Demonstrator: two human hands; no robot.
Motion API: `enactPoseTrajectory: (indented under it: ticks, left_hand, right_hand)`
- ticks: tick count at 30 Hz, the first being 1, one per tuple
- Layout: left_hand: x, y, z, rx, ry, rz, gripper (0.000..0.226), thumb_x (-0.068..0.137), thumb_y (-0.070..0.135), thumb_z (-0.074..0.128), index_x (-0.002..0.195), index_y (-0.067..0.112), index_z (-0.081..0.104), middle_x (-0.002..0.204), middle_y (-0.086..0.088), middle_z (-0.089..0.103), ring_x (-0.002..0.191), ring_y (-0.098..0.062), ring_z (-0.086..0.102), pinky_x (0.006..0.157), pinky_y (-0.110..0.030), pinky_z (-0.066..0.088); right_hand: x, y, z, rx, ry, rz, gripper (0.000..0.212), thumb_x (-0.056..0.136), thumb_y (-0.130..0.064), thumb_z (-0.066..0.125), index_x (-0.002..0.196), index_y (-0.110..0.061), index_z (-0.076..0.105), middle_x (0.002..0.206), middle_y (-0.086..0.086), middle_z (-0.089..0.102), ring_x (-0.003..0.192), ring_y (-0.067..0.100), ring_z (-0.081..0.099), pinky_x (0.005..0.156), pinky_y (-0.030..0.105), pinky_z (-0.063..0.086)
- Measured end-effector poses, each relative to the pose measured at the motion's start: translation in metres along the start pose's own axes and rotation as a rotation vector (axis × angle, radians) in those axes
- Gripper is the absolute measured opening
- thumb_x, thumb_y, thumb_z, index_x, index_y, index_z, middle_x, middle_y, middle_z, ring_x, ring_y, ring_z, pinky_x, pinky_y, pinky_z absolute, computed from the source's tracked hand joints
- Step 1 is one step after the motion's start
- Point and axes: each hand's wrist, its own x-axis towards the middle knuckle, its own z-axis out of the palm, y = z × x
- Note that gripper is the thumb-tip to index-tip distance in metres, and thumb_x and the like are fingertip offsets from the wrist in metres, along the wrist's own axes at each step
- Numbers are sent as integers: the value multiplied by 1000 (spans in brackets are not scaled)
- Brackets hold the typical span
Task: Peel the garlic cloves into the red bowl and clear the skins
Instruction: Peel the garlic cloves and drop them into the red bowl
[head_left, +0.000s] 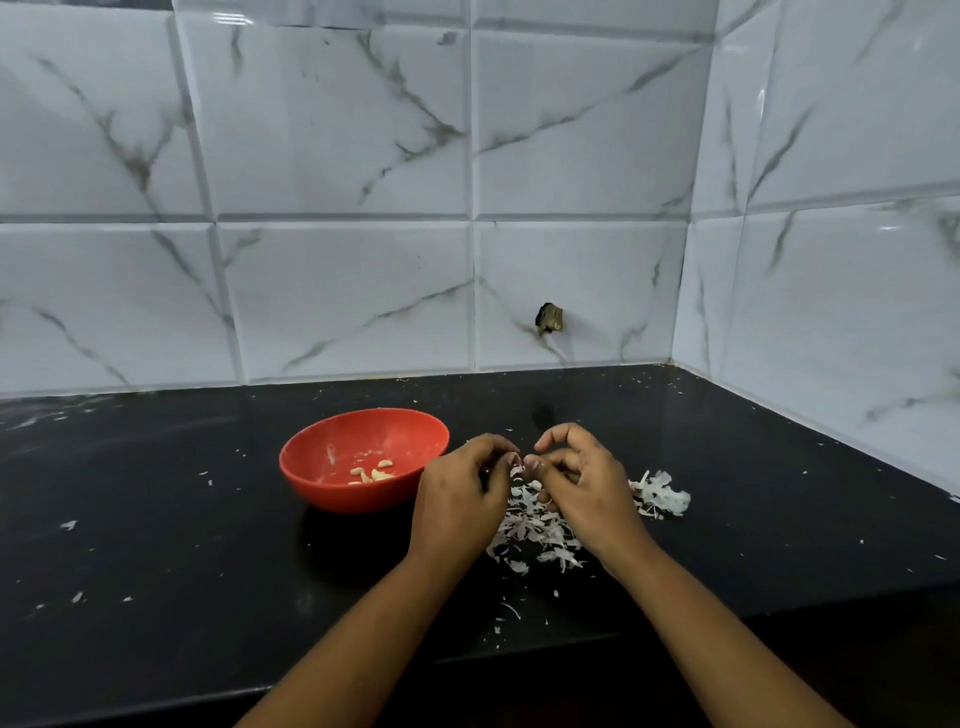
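Black countertop below marble-look tiles carries the work. Where the fingertips of the left hand and right hand meet sits a garlic clove, pinched from both sides by curled fingers. It is nearly hidden, so its long axis and heading cannot be told. Peeling well likely means one hand steadying while the other's nail lifts skin from an end. Loose skins lie just beneath the fingers. The red bowl, holding peeled cloves, sits just beyond the left knuckles.
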Motion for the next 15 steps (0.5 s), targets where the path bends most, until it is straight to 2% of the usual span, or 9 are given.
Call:
enactPoseTrajectory:
  ticks: [2,3,5,7,10,13,15]
  left_hand:
    - [4,5,-8,49,42,10,7,87,14,66,88,19,71,70,12,66,62,0,60,59,-21,49]
    - [8,8,-14,73,75,15,6,87,15,66,88,18,71,71,10,67,61,-1,59,60,-23,49]
    - [19,15,-32,114,140,-19,5,87,16,67,87,17,71,75,5,70,66,-6,62,67,-26,50]
    - [34,14,-55,161,156,-138,7,87,18,65,87,17,72,80,1,72,76,-14,65,77,-28,50]
    - [54,0,-87,321,59,-344,8,86,24,64,84,24,71,85,-2,71,89,-23,65,83,-33,50]
    - [60,-23,-106,502,-119,-474,10,82,23,63,76,30,64,90,-3,70,93,-25,64,80,-33,48]
    - [61,-37,-109,582,-264,-530,9,80,20,62,77,28,63,93,-6,70,90,-25,65,84,-37,52]
  right_hand:
    - [-1,2,-2,-139,-38,-56,4,90,-14,64,91,-17,62,79,-4,70,68,-1,60,67,22,51]
    - [-1,2,-2,-259,-116,-100,4,91,-20,64,94,-20,64,87,-8,69,79,-2,60,75,25,51]
    - [-4,4,3,-554,-354,-196,23,91,-38,61,111,-28,64,112,-14,63,108,2,52,94,29,44]
    - [-7,4,14,-762,-529,-278,35,90,-49,56,122,-34,59,125,-15,55,119,5,42,100,30,36]
    - [-8,6,22,-712,-577,-295,28,93,-40,54,119,-33,62,118,-12,60,112,9,51,97,31,40]
    - [-2,5,9,-723,-498,-221,19,94,-24,57,108,-26,69,105,-9,67,99,7,58,90,26,45]
    - [1,7,-8,-800,-443,-191,17,94,-24,58,105,-25,71,102,-11,67,95,4,57,86,21,44]
